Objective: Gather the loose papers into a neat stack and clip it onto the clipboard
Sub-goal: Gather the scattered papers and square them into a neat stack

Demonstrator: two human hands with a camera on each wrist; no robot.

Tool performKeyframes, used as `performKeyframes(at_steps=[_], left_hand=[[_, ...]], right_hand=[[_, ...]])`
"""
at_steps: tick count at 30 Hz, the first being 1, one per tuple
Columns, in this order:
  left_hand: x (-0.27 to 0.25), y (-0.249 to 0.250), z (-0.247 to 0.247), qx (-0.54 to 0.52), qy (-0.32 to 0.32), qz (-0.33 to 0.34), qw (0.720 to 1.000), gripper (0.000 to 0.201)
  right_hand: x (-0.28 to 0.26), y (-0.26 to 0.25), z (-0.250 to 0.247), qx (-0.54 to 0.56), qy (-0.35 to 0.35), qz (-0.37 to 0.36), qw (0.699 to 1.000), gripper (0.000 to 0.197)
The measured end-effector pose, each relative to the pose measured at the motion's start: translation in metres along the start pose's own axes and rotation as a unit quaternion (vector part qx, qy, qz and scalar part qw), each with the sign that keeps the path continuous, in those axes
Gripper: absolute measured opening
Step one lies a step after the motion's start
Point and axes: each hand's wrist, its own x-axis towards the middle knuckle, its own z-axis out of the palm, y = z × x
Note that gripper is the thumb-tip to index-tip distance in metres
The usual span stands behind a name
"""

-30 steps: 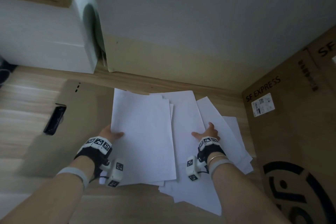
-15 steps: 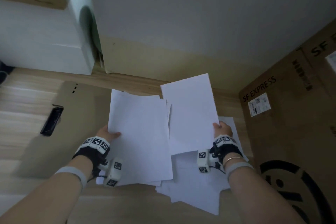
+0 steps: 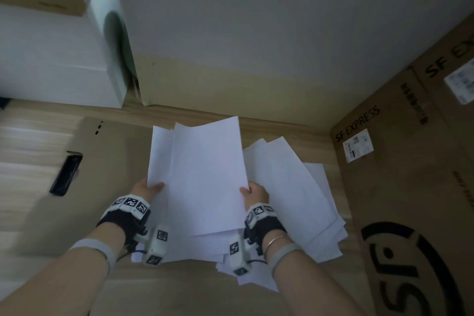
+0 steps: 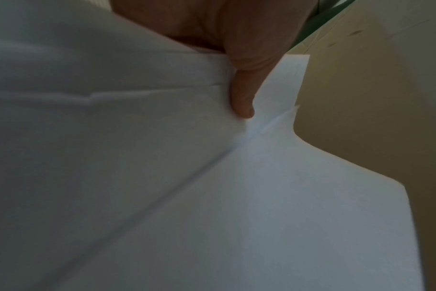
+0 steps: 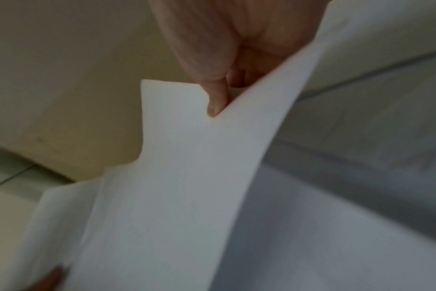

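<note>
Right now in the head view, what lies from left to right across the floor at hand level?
Clipboard's black clip → left hand → held paper stack → right hand → loose papers on the floor → SF Express cardboard box.

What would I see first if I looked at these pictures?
Two hands, the left hand and right hand, hold up white papers in the middle. More loose sheets lie fanned out to the right, beside a big cardboard box.

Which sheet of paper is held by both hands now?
The top sheet: left hand and right hand pinch its side edges; loose sheets lie untouched.
</note>
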Motion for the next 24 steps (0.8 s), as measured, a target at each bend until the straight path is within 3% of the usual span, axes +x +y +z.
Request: performKeyframes(at_steps=[5,8,11,14,16,19,22,24], left_hand=[[-0.005,0.005,0.004,-0.018,-0.003,0.011,1.0,0.058],[-0.005,0.004,0.006,-0.019,-0.003,0.014,1.0,0.05],[-0.005,0.003,0.005,-0.013,-0.003,0.017,1.0,0.049],[-0.006,0.003,0.005,-0.019,0.003,0.019,1.0,0.049],[-0.006,0.002,0.007,-0.03,0.002,0.016,0.999,0.05],[-0.004,0.0,0.008,-0.039,-0.003,0.013,0.999,0.051],[-0.004,-0.001,0.009,-0.047,-0.001,0.008,0.999,0.051],[-0.003,-0.001,0.01,-0.053,0.002,0.008,0.999,0.051]], right_hand=[[-0.004,-0.01,0.02,-0.016,-0.043,-0.017,0.999,0.02],[-0.001,-0.007,0.012,0.005,-0.01,-0.024,1.0,0.013],[0.01,0.009,-0.01,-0.055,0.038,0.022,0.998,0.037],[0.018,0.03,-0.027,-0.146,-0.014,0.068,0.987,0.071],[0.018,0.037,-0.029,-0.177,-0.055,0.06,0.981,0.079],[0.015,0.04,-0.028,-0.226,-0.059,0.034,0.972,0.07],[0.016,0.038,-0.038,-0.236,-0.015,-0.003,0.972,0.047],[0.014,0.031,-0.048,-0.215,0.024,0.011,0.976,0.036]])
